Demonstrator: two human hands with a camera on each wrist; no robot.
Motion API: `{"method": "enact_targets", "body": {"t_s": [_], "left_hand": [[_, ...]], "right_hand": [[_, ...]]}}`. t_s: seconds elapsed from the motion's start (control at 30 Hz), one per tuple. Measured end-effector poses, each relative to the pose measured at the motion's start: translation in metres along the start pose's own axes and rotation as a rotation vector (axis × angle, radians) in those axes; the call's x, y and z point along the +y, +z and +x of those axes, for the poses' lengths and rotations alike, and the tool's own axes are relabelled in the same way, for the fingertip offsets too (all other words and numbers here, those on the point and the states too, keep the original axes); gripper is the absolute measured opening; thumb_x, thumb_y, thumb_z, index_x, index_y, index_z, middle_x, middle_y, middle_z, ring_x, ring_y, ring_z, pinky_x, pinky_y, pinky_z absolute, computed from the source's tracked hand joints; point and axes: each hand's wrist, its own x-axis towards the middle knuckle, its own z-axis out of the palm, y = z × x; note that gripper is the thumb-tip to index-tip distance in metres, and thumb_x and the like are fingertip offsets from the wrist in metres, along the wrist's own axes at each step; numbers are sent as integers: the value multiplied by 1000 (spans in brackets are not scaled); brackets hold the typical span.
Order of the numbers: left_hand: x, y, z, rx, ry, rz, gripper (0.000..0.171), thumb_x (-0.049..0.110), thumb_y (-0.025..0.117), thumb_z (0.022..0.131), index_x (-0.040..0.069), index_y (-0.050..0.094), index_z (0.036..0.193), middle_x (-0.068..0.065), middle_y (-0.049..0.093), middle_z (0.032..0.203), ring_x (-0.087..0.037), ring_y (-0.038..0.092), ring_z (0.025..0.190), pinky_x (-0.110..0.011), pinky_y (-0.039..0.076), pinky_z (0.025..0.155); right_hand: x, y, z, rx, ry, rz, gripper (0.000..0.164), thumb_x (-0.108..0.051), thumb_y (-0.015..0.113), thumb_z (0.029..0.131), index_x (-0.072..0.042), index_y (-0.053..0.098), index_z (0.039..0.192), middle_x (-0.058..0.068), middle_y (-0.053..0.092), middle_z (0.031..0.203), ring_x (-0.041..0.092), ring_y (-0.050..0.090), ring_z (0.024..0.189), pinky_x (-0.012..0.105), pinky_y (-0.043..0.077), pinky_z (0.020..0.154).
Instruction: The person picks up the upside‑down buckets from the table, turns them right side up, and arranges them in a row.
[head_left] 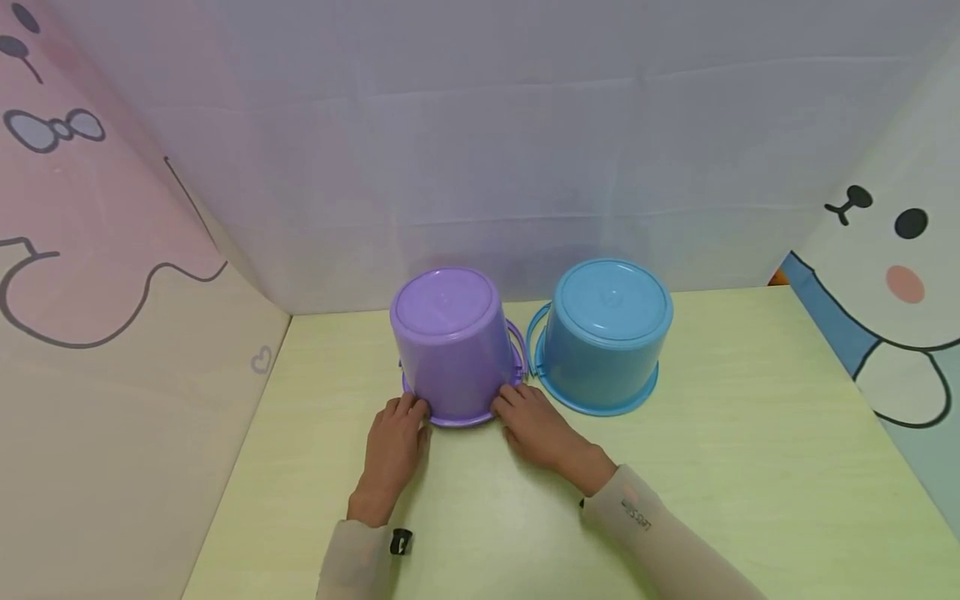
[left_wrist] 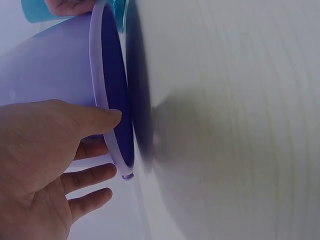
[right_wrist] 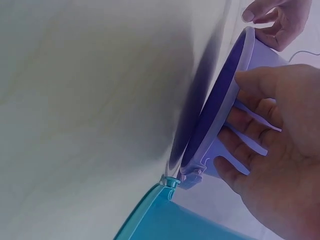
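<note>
An upside-down purple bucket (head_left: 453, 358) stands toward the back of the table, its base facing up. My left hand (head_left: 392, 450) grips its rim at the near left; in the left wrist view the thumb (left_wrist: 102, 120) lies over the rim edge and the other fingers are behind. At the near right, my right hand (head_left: 543, 432) holds the same rim, thumb (right_wrist: 255, 80) on the edge and fingers along the outer wall. Both wrist views show the near rim tilted up a little, with a dark gap and shadow beneath. Just right of it sits a blue bucket (head_left: 607, 358), also upside down.
The purple handle (head_left: 517, 346) and blue handle (head_left: 534, 333) lie close together between the buckets. A pale wooden table (head_left: 750, 467) carries everything. White cloth (head_left: 487, 167) hangs behind, and cartoon-printed panels (head_left: 97, 417) flank both sides.
</note>
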Motion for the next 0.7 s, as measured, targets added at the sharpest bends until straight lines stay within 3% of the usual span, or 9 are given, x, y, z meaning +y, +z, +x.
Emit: {"method": "enact_targets", "body": {"t_s": [0.47,0.7], "left_hand": [[2,-5,4,102,40,-10,35,-3,88,79,6,57,93,-11,54,95,-38,63,103,-50,54,81],[3,-9,5,113,22,-34,31,-3,86,82,7,58,90,-10,54,95,-37,63,101,-48,53,80]], "right_hand": [[-3,-6,1,124,-34,-53,12,-1,68,97,-6,65,107,7,57,103,27,56,97,43,51,90],[-5,-8,0,160,-40,-48,14,2,66,96,-8,64,106,6,55,100,26,53,92,41,49,86]]}}
